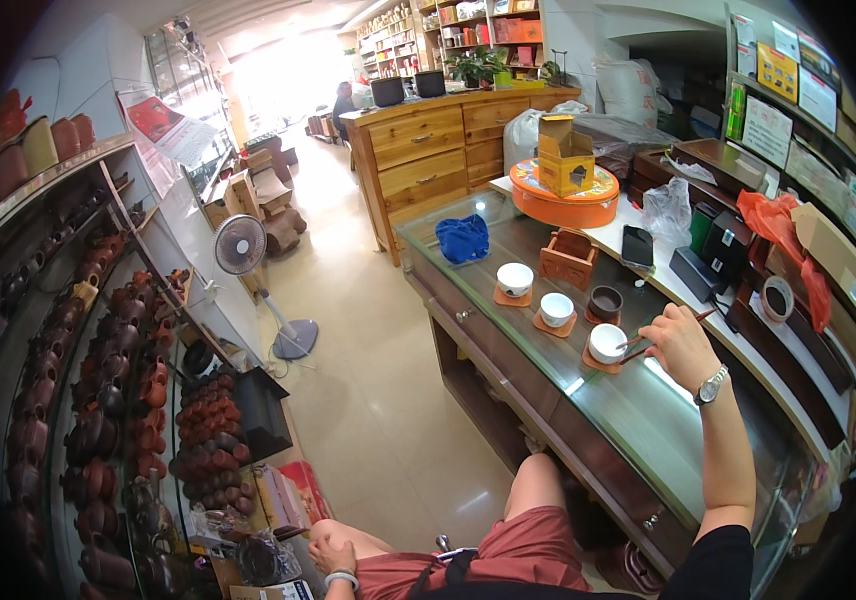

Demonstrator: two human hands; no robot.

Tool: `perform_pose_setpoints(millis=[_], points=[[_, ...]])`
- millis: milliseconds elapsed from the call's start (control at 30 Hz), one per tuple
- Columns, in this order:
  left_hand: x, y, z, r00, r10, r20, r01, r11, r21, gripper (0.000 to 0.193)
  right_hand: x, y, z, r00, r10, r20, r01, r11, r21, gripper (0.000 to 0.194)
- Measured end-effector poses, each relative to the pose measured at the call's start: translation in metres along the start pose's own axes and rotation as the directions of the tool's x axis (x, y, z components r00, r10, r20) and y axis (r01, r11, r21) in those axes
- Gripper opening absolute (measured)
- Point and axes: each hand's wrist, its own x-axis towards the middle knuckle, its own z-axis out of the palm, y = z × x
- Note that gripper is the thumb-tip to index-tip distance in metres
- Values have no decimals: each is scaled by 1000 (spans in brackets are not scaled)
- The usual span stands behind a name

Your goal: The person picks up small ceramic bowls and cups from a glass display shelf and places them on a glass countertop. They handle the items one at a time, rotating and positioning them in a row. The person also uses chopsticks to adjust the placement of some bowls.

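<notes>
My right hand (674, 341) holds a pair of dark wooden tea tongs (632, 354). Their tips are at the rim of the nearest white cup (606, 345); whether they grip it I cannot tell. Under that cup is a reddish-brown square coaster (599, 365). Two more white cups, one in the middle (556, 310) and one farther off (515, 280), stand on similar coasters, as does a dark brown cup (605, 303). Behind them sits an open-topped wooden box (569, 259), with a crumpled blue cloth (462, 238) to its left. My left hand (332, 553) rests on my knee, holding nothing.
The glass-topped counter (668, 420) carries a smartphone (637, 246), an orange round tin (564, 204) with a yellow carton (567, 161) on it, and a roll of tape (777, 298). Shelves of clay teapots (116, 367) line the left. A fan (240, 246) stands in the aisle; a person (342, 105) sits farther back.
</notes>
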Motion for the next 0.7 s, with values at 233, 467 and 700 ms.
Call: perform_pose_setpoints(millis=[233,467,700], points=[[-1,2,-7,1000,-1,16,1,1000,2,55,1,-18,-2,995,73,65,-83,984,156,26],[3,-1,-3,998,58,9,-58,998,-1,54,1,-23,35,997,50,51,-48,998,-52,10],[19,-28,12,996,79,52,-86,986,145,61,6,-7,14,989,56,134,-46,996,-80,10]])
